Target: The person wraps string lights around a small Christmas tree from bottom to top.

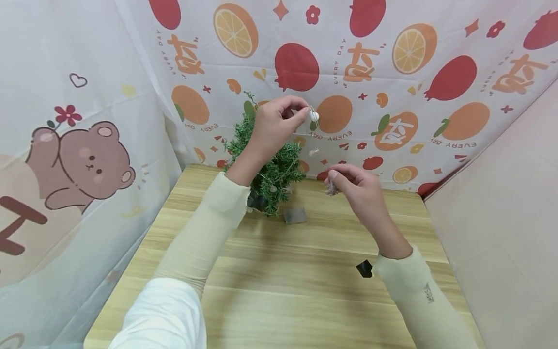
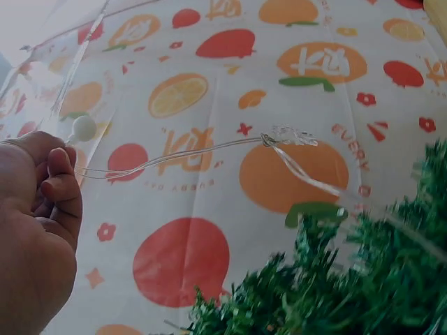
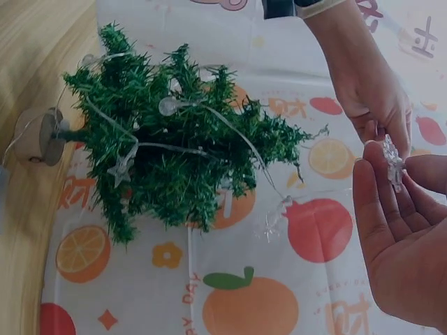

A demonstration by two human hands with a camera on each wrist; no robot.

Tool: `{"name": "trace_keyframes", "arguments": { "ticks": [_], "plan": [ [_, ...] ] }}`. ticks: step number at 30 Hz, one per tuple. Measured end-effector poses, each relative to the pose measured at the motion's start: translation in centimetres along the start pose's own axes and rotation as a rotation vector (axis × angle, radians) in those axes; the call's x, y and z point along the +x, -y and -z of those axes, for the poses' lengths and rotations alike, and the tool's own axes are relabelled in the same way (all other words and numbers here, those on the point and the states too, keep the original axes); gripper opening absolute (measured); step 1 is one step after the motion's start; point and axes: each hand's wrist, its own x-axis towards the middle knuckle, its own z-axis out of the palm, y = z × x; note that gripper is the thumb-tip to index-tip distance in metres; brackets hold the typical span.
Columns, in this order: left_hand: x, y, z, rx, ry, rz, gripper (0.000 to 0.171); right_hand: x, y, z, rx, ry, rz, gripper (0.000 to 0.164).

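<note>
My left hand (image 1: 276,121), raised above the small artificial Christmas tree (image 1: 281,177), pinches the thin clear wire of a light string beside a white ball bulb (image 1: 314,116). In the left wrist view this wire (image 2: 202,149) runs on to a clear bulb cover (image 2: 293,136) and then toward the tree. Lower and to the right, my right hand (image 1: 357,186) holds a clear snowflake-shaped bulb cover (image 3: 392,164) between thumb and fingers. Part of the light string winds over the branches, with a star-shaped cover (image 3: 121,171) and a round one (image 3: 170,106).
The tree stands on a round wooden base (image 3: 38,139) at the back of the wooden table (image 1: 270,300). A small grey box (image 1: 295,215) lies by its foot. Fruit-printed cloth (image 1: 261,72) hangs behind, and a bear-printed curtain (image 1: 87,165) on the left.
</note>
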Motion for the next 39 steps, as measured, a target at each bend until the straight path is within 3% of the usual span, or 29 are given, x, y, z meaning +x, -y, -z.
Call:
{"name": "trace_keyframes", "arguments": {
  "ticks": [12, 18, 25, 33, 39],
  "plan": [
    [3.2, 0.8, 3.2, 0.053, 0.018, 0.163, 0.016, 3.2, 0.8, -2.9, 0.148, 0.011, -0.008, 0.031],
    [4.5, 2.1, 4.6, 0.04, 0.0, 0.23, 0.018, 5.0, 1.2, -4.5, 0.181, 0.01, 0.011, 0.03],
    [5.8, 3.5, 6.0, 0.106, -0.007, 0.237, 0.017, 6.7, 1.3, -6.2, 0.253, 0.008, 0.01, 0.026],
    [7.5, 4.9, 8.0, 0.188, -0.007, 0.313, 0.023, 9.1, 1.5, -8.2, 0.268, -0.001, -0.026, 0.028],
    [8.1, 5.7, 9.4, 0.113, -0.053, 0.349, 0.023, 10.4, 2.1, -9.8, 0.308, 0.016, -0.013, 0.032]
  ]
}}
